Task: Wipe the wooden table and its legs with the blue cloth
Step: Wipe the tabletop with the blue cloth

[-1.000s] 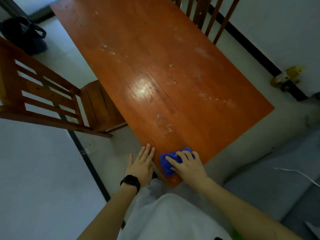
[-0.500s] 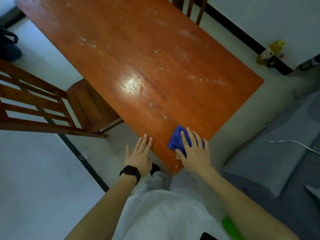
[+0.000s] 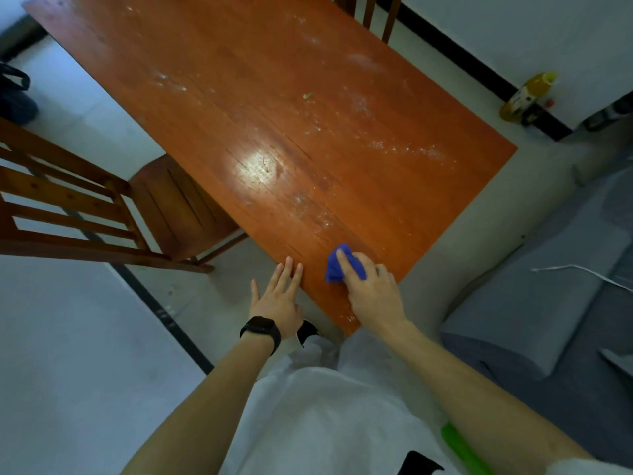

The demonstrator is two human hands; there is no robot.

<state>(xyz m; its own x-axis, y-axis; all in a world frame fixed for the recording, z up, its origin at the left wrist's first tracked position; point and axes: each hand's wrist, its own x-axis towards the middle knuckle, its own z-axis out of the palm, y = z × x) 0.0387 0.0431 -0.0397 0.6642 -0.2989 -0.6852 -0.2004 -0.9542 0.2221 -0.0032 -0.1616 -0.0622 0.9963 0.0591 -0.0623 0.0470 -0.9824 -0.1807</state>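
The wooden table (image 3: 274, 114) has an orange-brown top with whitish smears and crumbs across its middle and right side. Its legs are hidden under the top. Near the closest corner lies the bunched blue cloth (image 3: 337, 265), pressed onto the wood by my right hand (image 3: 371, 289), whose fingers curl over it. My left hand (image 3: 277, 296) rests flat with fingers spread on the table's left edge, just left of the cloth, and wears a black watch.
A wooden chair (image 3: 102, 207) is tucked at the table's left side, and another chair back (image 3: 370, 12) stands at the far side. A grey sofa (image 3: 548, 286) sits to the right. A yellow bottle (image 3: 527, 96) stands by the wall; a dark bag (image 3: 13, 97) lies far left.
My right hand has slid the cloth away from the near corner, farther onto the tabletop, and the cloth is now bunched tighter. My left hand stays flat on the left edge.
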